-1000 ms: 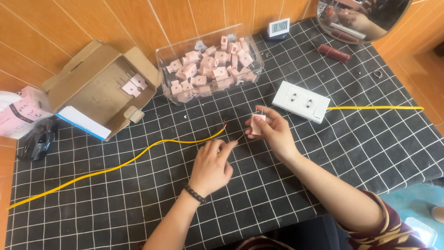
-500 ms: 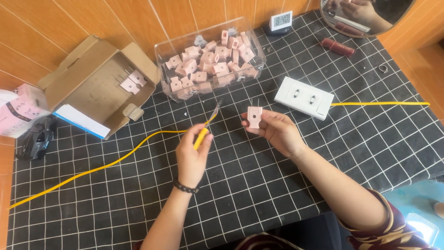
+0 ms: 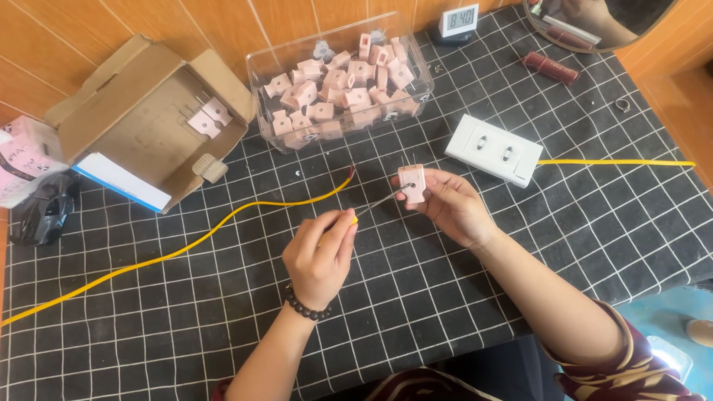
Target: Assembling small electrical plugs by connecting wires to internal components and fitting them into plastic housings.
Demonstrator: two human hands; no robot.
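My right hand (image 3: 454,209) holds a small pink plug (image 3: 411,183) upright, its two metal prongs pointing up. My left hand (image 3: 321,256), with a dark bead bracelet at the wrist, grips a thin screwdriver (image 3: 382,200) with a yellow handle. The metal tip meets the face of the plug. A long yellow cable (image 3: 223,223) lies on the black checked mat, and its reddish bare end rests just left of the plug.
A clear tub (image 3: 349,135) of several pink plugs stands behind. At the left are an open cardboard box (image 3: 89,104), a pink packet (image 3: 22,160) and a black toy car (image 3: 44,212). A white socket strip (image 3: 494,150) with its own yellow cable (image 3: 616,162) lies at the right. A small clock (image 3: 458,21) and a mirror (image 3: 594,33) stand at the back.
My left hand left the cable end, lifted the yellow-handled screwdriver, and has now brought its tip against the plug. My right hand turned the plug to face the tool.
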